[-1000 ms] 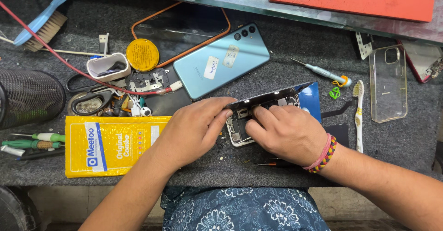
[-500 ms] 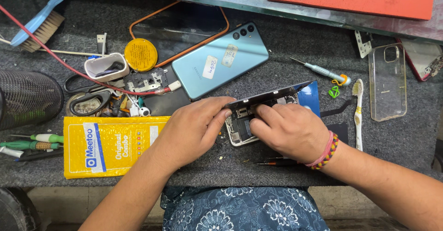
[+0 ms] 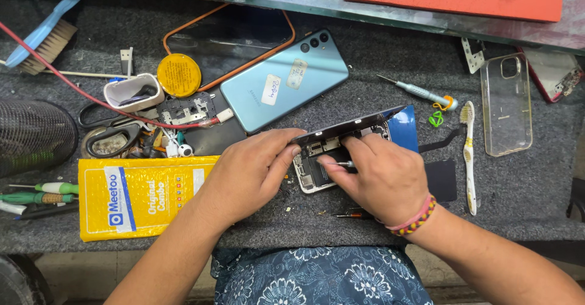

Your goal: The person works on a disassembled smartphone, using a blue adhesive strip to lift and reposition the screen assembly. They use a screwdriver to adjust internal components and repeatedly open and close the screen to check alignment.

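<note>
An opened phone on the grey tabletop is steadied by the left hand, fingers curled on its edge; what seems a thin tool is pinched by the right hand

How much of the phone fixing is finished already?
Done: the opened phone has its screen lifted, with the inside parts showing. In hand: the left hand steadies it while the right hand works a thin metal tool inside. Left: the phone is open, and a light blue phone lies apart on the mat.
</note>
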